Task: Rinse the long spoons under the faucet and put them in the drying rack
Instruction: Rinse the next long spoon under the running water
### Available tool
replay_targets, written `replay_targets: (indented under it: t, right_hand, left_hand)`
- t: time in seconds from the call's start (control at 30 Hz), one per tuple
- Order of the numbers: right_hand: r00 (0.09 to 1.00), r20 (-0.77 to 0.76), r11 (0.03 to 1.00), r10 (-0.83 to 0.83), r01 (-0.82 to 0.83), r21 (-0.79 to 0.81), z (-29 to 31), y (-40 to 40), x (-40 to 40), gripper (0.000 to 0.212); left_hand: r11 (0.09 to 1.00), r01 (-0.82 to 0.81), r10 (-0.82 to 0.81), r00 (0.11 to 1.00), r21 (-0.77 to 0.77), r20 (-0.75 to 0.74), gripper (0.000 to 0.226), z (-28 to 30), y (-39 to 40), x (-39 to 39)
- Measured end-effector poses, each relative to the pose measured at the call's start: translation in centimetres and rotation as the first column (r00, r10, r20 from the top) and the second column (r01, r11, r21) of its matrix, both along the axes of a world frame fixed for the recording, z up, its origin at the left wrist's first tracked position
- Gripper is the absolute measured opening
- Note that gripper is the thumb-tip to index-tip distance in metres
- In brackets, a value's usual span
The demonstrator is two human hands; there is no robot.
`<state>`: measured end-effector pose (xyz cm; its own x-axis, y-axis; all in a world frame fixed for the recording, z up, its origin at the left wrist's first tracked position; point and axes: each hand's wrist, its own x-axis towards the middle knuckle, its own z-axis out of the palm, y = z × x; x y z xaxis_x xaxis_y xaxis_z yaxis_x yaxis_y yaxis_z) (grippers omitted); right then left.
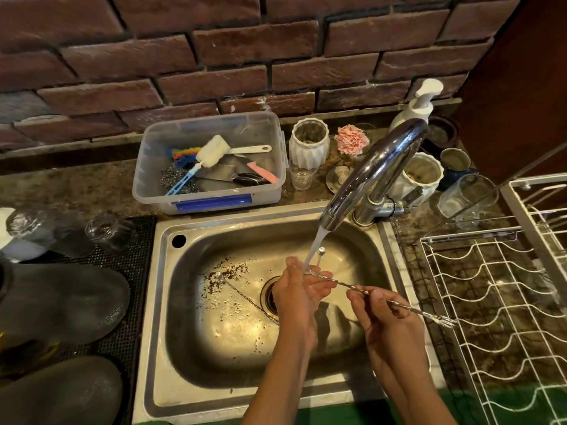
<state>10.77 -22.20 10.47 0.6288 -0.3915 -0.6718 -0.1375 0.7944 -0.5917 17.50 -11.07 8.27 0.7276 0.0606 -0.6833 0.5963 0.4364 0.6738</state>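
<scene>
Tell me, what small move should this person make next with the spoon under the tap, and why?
Probably slide the long spoon along under the running water. The left hand rubs one end in the stream, while the fork end by the right hand hangs outside it.

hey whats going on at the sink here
A person is rinsing a long twisted spoon under the running faucet. The right hand pinches its handle while the left hand holds the end in the water stream. Another long spoon lies in the sink beside the drain, apparently waiting its turn. No spoon shows in the visible part of the white wire drying rack to the right.
</scene>
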Motion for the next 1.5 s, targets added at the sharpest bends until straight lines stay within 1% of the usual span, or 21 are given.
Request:
replay_targets:
  t: [0.1, 0.17, 0.23, 0.37, 0.43, 0.5, 0.57, 0.67, 0.73, 0.8, 0.87, 0.97, 1.03, 1.1, 1.17, 1.23, 1.27, 1.33, 1.37, 1.43, 1.5]
  right_hand:
    - [1.000, -0.014, 0.999, -0.015, 0.016, 0.038, -0.1, 0.2, 0.2, 0.014]
    - [1.000, -0.013, 0.999, -0.009, 0.010, 0.043, -0.2, 0.4, 0.2, 0.015]
    - [1.000, -0.004, 1.000, 0.001, -0.001, 0.028, -0.4, 0.7, 0.4, 0.015]
    - [1.000, -0.002, 0.999, 0.017, -0.017, -0.035, -0.8, 1.1, 1.1, 0.019]
    - [1.000, -0.027, 0.998, 0.005, -0.006, -0.068, -1.0, 1.6, 1.8, 0.023]
    - [0.999, -0.048, 0.995, 0.022, -0.027, -0.098, -1.2, 2.6, 2.6, 0.022]
    - [0.994, -0.042, 0.990, 0.097, -0.101, -0.102, -1.1, 4.3, 3.4, 0.016]
    - [0.973, 0.000, 0.972, 0.229, -0.229, -0.043, -0.8, 6.8, 4.5, 0.011]
    - [0.949, 0.018, 0.949, 0.316, -0.315, -0.026, -0.7, 7.7, 5.1, 0.013]
    - [0.923, 0.024, 0.923, 0.385, -0.385, -0.028, -0.6, 7.8, 5.7, 0.014]
    - [0.938, -0.004, 0.938, 0.345, -0.345, -0.026, -0.3, 6.9, 6.2, 0.013]
    - [0.985, -0.051, 0.986, 0.163, -0.164, -0.022, -0.1, 5.8, 7.0, 0.011]
    - [0.976, -0.072, 0.978, 0.205, -0.206, -0.012, 0.1, 7.3, 6.9, 0.010]
    - [0.932, -0.084, 0.935, 0.352, -0.354, -0.008, -0.2, 9.9, 6.0, 0.010]
    - [0.897, -0.095, 0.900, 0.431, -0.435, -0.030, -0.3, 10.7, 5.5, 0.015]
    - [0.913, -0.113, 0.910, 0.393, -0.404, -0.095, -0.3, 8.9, 6.1, 0.011]
    - [0.937, -0.115, 0.934, 0.330, -0.341, -0.106, -0.2, 7.6, 6.5, 0.009]
    - [0.977, -0.098, 0.979, 0.189, -0.195, -0.057, -0.2, 5.9, 7.2, 0.009]
    - [0.983, -0.089, 0.985, 0.162, -0.166, -0.037, -0.2, 5.8, 7.4, 0.012]
    - [0.971, -0.081, 0.973, 0.224, -0.228, -0.037, -0.3, 6.8, 7.3, 0.017]
    - [0.947, -0.077, 0.947, 0.311, -0.316, -0.062, -0.3, 7.4, 7.1, 0.006]
  left_hand:
    - [1.000, 0.001, -0.001, 0.999, 0.009, 0.037, 0.018, 0.4, 0.5, 0.0]
    - [1.000, -0.002, 0.002, 0.999, 0.014, 0.047, 0.011, 0.7, 0.7, -0.1]
    - [0.999, -0.039, 0.037, 0.998, 0.033, 0.056, 0.011, 1.0, 0.7, -0.1]
    - [0.986, -0.166, 0.166, 0.986, -0.003, 0.022, 0.027, 1.7, 0.9, 0.0]
    - [0.988, -0.152, 0.152, 0.988, 0.021, 0.010, 0.032, 1.6, 1.3, 0.0]
    - [0.991, -0.086, 0.084, 0.996, 0.103, 0.027, 0.035, 1.1, 1.8, -0.4]
    - [0.989, -0.055, 0.050, 0.998, 0.134, 0.041, 0.030, 0.9, 2.5, -0.8]
    - [0.990, -0.029, 0.022, 0.998, 0.137, 0.051, 0.021, 1.0, 3.7, -1.2]
    - [0.988, -0.075, 0.072, 0.997, 0.135, 0.028, 0.018, 0.8, 4.6, -1.4]
    - [0.976, -0.130, 0.130, 0.991, 0.176, 0.017, 0.019, 0.8, 5.9, -1.4]
    - [0.956, -0.218, 0.221, 0.975, 0.197, 0.008, 0.017, 0.9, 8.0, -1.4]
    - [0.924, -0.305, 0.311, 0.950, 0.228, 0.014, 0.012, 0.9, 10.9, -1.3]
    - [0.926, -0.288, 0.291, 0.956, 0.245, 0.024, 0.014, 0.7, 11.1, -1.5]
    - [0.932, -0.247, 0.251, 0.968, 0.266, 0.020, 0.016, 0.4, 10.3, -1.9]
    - [0.935, -0.214, 0.222, 0.975, 0.282, 0.005, 0.018, 0.3, 10.3, -2.3]
    - [0.926, -0.253, 0.267, 0.964, 0.280, -0.014, 0.017, 0.3, 11.6, -2.3]
    - [0.917, -0.289, 0.303, 0.953, 0.274, -0.007, 0.017, 0.3, 12.5, -2.2]
    - [0.912, -0.314, 0.321, 0.947, 0.265, 0.017, 0.017, 0.2, 13.3, -2.1]
    - [0.916, -0.301, 0.306, 0.952, 0.265, 0.026, 0.017, 0.2, 13.0, -2.2]
    - [0.919, -0.279, 0.285, 0.958, 0.278, 0.020, 0.018, 0.0, 12.2, -2.6]
    - [0.911, -0.295, 0.305, 0.952, 0.287, 0.011, 0.017, 0.0, 12.3, -2.7]
